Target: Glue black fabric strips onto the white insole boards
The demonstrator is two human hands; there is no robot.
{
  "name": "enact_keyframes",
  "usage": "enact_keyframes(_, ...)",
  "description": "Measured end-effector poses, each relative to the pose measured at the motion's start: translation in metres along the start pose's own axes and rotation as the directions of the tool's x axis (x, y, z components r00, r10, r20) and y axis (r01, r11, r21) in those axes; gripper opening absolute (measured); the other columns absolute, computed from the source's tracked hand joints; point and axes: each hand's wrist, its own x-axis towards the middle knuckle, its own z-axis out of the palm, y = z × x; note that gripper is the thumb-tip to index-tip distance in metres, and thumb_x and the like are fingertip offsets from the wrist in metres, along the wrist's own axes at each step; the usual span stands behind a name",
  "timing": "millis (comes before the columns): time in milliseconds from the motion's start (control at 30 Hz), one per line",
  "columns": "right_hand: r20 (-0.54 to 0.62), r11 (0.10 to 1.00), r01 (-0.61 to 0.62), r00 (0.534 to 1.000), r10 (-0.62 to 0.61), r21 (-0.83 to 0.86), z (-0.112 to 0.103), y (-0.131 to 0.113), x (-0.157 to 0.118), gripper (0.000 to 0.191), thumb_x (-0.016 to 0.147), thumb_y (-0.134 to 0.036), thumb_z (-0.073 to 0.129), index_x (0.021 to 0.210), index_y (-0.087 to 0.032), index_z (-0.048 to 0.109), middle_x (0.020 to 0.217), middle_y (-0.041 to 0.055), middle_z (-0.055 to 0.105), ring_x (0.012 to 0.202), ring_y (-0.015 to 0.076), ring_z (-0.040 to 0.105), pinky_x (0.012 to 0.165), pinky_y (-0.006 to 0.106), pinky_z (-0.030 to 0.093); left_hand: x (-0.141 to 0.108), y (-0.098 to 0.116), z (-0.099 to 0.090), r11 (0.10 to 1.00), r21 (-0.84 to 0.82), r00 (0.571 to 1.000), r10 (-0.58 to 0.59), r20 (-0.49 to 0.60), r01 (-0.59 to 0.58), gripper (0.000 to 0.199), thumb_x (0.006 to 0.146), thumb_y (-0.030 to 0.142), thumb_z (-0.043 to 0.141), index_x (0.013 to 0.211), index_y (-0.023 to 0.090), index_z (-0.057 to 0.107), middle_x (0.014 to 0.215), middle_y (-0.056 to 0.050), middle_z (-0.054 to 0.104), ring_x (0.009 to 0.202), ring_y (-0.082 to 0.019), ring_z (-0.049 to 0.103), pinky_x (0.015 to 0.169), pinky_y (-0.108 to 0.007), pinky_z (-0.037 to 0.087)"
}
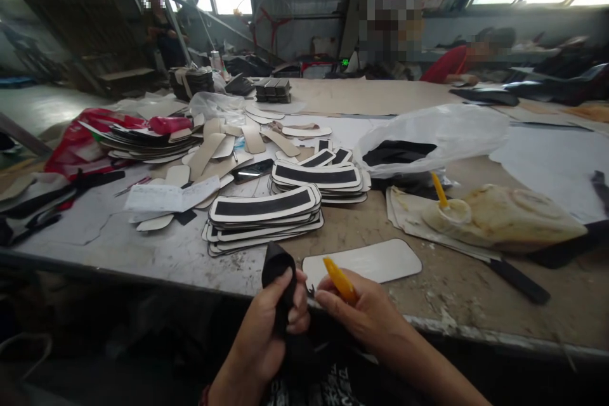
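At the table's near edge my left hand (276, 317) is closed around a folded piece of black fabric (278, 263), which hangs down below the fingers. My right hand (356, 307) grips a yellow plastic spreader (340, 280), its tip pointing up and to the left. Just beyond it lies a pale panel (375, 260) with rounded corners, flat on the table. Behind my left hand rises a stack of cream panels (264, 206) bearing black strips; a second such stack (316, 174) sits farther back.
To the right, a stained plastic bottle (518, 219) lies beside a glue-smeared opening holding another yellow spreader (440, 190). A clear bag (457, 133) contains black pieces. Loose panels, a phone (254, 170) and a paper slip (171, 195) spread leftward. Other people are in the background.
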Motion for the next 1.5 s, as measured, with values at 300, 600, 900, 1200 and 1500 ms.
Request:
enact_keyframes(300, 0.248, 0.916, -0.157, 0.967, 0.067, 0.368, 0.023, 0.003, -0.009, 0.02, 0.071, -0.03, 0.064, 0.065, -0.016, 0.051, 0.056, -0.0071, 0.034, 0.053, 0.0069, 0.029, 0.048, 0.019, 0.025, 0.0, 0.005, 0.006, 0.986, -0.137, 0.995, 0.099, 0.001, -0.098, 0.015, 0.084, 0.025, 0.049, 0.084, 0.012, 0.055, 0.057, 0.003, 0.045, 0.044, -0.003, 0.032, 0.041, -0.016, 0.027)
enact_keyframes(600, 0.229, 0.976, -0.064, 0.973, 0.015, 0.208, 0.002, 0.006, 0.0, 0.034, 0.085, -0.045, 0.045, 0.082, -0.015, 0.061, 0.064, -0.0035, 0.041, 0.059, 0.0093, 0.035, 0.052, 0.02, 0.031, 0.001, 0.033, 0.015, 0.961, -0.244, 0.991, 0.135, 0.018, -0.127, 0.026, 0.09, 0.021, 0.038, 0.074, 0.008, 0.054, 0.046, 0.008, 0.029, 0.034, 0.0, 0.025, 0.031, -0.012, 0.016)
enact_keyframes(900, 0.142, 0.961, -0.095, 0.988, 0.059, 0.261, 0.015, -0.004, -0.006, 0.027, 0.07, -0.037, 0.065, 0.066, -0.017, 0.047, 0.059, -0.0063, 0.037, 0.055, 0.008, 0.033, 0.049, 0.02, 0.03, 0.003, 0.03, 0.018, 0.945, -0.217, 0.967, 0.253, 0.009, -0.245, 0.019, 0.088, 0.021, 0.045, 0.076, 0.01, 0.054, 0.05, 0.008, 0.031, 0.037, 0.0, 0.026, 0.033, -0.013, 0.02)
enact_keyframes(1200, 0.154, 0.998, -0.013, 0.988, 0.022, -0.054, 0.006, 0.004, -0.006, 0.03, 0.081, -0.034, 0.049, 0.057, -0.019, 0.039, 0.055, -0.0061, 0.033, 0.051, 0.0086, 0.031, 0.048, 0.021, 0.026, 0.006, 0.039, 0.008, 0.904, -0.132, 0.913, 0.399, -0.085, -0.407, 0.014, 0.084, 0.023, 0.053, 0.075, 0.012, 0.054, 0.052, 0.008, 0.033, 0.04, -0.001, 0.026, 0.035, -0.013, 0.02)
enact_keyframes(1500, 0.194, 0.995, 0.028, 0.981, -0.008, -0.099, -0.031, 0.001, -0.004, 0.014, 0.08, -0.025, 0.047, 0.068, -0.018, 0.052, 0.061, -0.005, 0.044, 0.056, 0.0101, 0.038, 0.054, 0.02, 0.033, -0.011, 0.02, -0.017, 0.974, 0.133, 0.96, 0.207, -0.189, -0.184, 0.034, 0.068, 0.032, 0.072, 0.09, 0.008, 0.06, 0.048, 0.011, 0.025, 0.04, -0.001, 0.018, 0.036, -0.015, 0.014)
